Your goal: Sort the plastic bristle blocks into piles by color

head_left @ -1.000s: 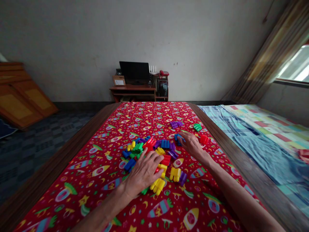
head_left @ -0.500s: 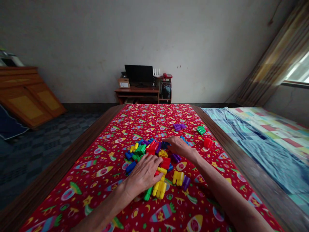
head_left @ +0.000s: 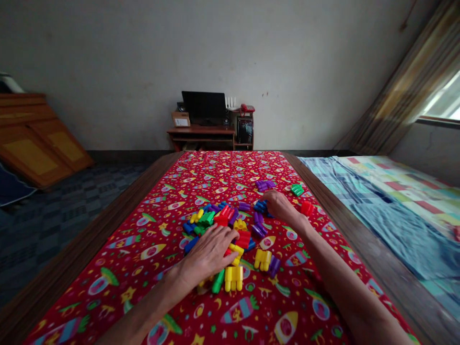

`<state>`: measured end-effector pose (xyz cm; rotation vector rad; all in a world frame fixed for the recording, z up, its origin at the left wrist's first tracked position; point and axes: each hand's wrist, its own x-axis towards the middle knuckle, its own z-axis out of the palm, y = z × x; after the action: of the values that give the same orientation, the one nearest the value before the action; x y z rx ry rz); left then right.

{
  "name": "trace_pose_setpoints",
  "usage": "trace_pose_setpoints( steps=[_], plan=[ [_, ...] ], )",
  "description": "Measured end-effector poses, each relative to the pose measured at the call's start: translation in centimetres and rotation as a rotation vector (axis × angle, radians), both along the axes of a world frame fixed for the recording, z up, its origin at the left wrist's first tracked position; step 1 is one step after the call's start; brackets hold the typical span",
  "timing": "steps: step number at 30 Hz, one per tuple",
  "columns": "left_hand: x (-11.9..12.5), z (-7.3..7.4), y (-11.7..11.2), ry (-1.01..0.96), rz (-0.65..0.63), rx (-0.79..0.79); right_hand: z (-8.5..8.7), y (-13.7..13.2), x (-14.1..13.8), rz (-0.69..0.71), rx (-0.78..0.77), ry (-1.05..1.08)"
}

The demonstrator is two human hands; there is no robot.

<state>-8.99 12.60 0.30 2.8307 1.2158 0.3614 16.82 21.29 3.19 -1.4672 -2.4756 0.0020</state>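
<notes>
My left hand (head_left: 212, 245) lies palm down over the near left part of a pile of plastic building blocks, fingers stretched out. Under and around it are a red block (head_left: 243, 239), a yellow block (head_left: 236, 254), a green block (head_left: 218, 281) and a blue block (head_left: 190, 245). My right hand (head_left: 279, 204) is at the far right of the pile, its fingers bent down against a blue block (head_left: 260, 206); the fingertips are partly hidden. Purple blocks (head_left: 259, 227) lie just nearer than that hand. A green block (head_left: 206, 219) sits on the pile's left.
Stray blocks lie beyond the pile: purple (head_left: 265, 185), green (head_left: 297, 189) and red (head_left: 306, 208). Nearer are yellow blocks (head_left: 263, 259) and a purple block (head_left: 273, 266). A red patterned cloth (head_left: 237, 316) covers the wooden table (head_left: 345, 230). A bed (head_left: 402, 206) stands on the right.
My right hand has moved right and slightly away, with a blue block by its fingers, uncovering purple blocks. My left hand stays on the pile, and the view has shifted slightly.
</notes>
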Motion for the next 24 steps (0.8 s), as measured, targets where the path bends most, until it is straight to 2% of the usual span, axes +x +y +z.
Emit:
trace_pose_setpoints(
  steps=[4,7,12,15,19,22,24],
  plan=[
    [-0.1,0.1,0.1,0.011,0.011,-0.005,0.8,-1.6,-0.9,0.043,-0.075,-0.088],
    [-0.1,-0.1,0.2,0.009,-0.004,-0.014,0.8,-3.5,-2.3,0.067,-0.136,-0.211],
    [-0.2,-0.5,0.4,0.02,-0.008,0.045,-0.1,-6.1,-4.8,0.04,-0.135,-0.334],
    [-0.2,-0.5,0.3,0.022,-0.002,0.037,-0.2,-6.4,-4.8,0.053,-0.105,-0.302],
    [-0.2,-0.2,0.2,-0.014,-0.011,-0.001,0.6,-4.4,-2.6,0.121,-0.143,0.001],
    [-0.1,-0.1,0.2,-0.02,0.001,-0.005,1.0,-0.4,-0.6,0.089,-0.098,0.396],
    [0.0,-0.2,0.2,-0.014,0.014,-0.009,0.9,3.1,0.4,-0.025,-0.041,0.61]
  ],
)
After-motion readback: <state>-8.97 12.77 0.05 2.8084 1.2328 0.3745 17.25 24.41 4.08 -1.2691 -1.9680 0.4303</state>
